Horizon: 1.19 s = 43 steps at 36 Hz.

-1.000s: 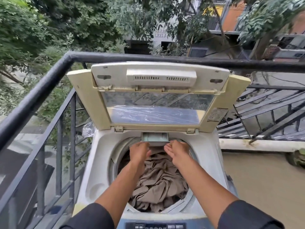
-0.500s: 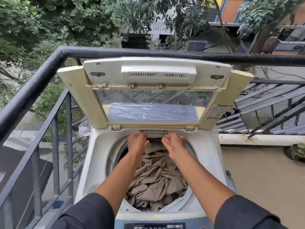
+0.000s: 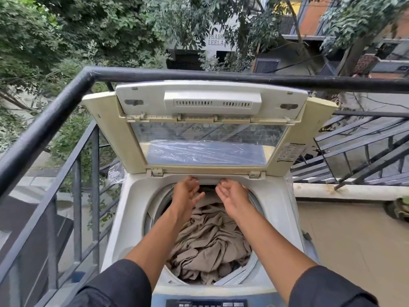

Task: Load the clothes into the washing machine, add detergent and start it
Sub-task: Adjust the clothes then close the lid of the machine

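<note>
Head view — I see the top-loading washing machine (image 3: pixel 132 207) against the black balcony railing (image 3: pixel 51 120), its lid (image 3: pixel 210 129) raised upright. Beige clothes (image 3: pixel 210 240) lie heaped inside the drum. My left hand (image 3: pixel 186 191) and right hand (image 3: pixel 232 196) reach over the drum's far rim — fingers relaxed and loosely spread, holding nothing, fingertips near the closed drawer front below the lid hinge. The control panel (image 3: pixel 205 303) sits at the bottom edge.
</note>
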Available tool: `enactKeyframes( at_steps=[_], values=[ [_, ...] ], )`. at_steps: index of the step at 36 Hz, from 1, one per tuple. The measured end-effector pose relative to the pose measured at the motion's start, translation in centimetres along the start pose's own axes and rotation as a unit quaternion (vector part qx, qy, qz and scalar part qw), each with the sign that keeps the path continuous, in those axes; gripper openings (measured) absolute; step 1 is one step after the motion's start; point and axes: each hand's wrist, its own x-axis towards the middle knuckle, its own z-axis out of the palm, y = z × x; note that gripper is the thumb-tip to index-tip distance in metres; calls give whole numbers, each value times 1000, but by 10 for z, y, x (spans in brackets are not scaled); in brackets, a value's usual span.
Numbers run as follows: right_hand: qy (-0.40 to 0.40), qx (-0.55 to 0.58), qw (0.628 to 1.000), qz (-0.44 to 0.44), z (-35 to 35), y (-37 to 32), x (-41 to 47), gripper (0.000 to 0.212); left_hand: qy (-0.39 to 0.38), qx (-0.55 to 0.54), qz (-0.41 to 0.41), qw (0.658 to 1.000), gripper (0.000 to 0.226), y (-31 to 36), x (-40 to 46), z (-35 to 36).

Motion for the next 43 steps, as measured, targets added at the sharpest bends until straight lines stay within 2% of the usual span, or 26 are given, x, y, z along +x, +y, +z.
enactKeyframes(
  at_steps=[2,6,9,11,14,18,22,23,25,29,32,34,41,43],
  values=[
    [-10,-65,998,-22,-5,-2,-8,32,-25,34,-2,999,48,1,-8,-5],
    [-9,-206,974,-95,-6,-12,-34,20,0,153,59,986,23,13,-32,-1],
    [-17,-295,936,-191,0,-22,-50,13,25,265,177,948,43,28,-50,3],
    [-17,-360,888,-286,7,-34,-64,14,26,340,278,898,36,43,-66,11],
    [-8,-427,796,-430,19,-56,-96,17,50,399,426,810,34,72,-94,29],
    [16,-424,665,-614,38,-85,-136,19,116,451,602,649,31,112,-120,51],
    [50,-408,532,-740,59,-113,-159,18,110,480,680,543,26,148,-123,69],
    [64,-405,502,-761,65,-120,-161,18,111,499,678,528,29,155,-120,72],
    [81,-416,465,-778,75,-131,-163,20,130,546,655,506,36,169,-114,79],
    [82,-521,437,-728,90,-149,-155,36,134,612,599,498,48,183,-103,87],
    [52,-570,464,-676,93,-152,-143,39,130,635,596,473,47,183,-97,81],
    [57,-568,464,-677,89,-151,-139,39,139,637,600,463,46,180,-98,77],
    [75,-554,436,-706,75,-139,-154,35,168,645,580,468,35,166,-116,74],
    [75,-558,427,-708,69,-134,-158,32,169,655,578,457,37,162,-122,69]
  ],
)
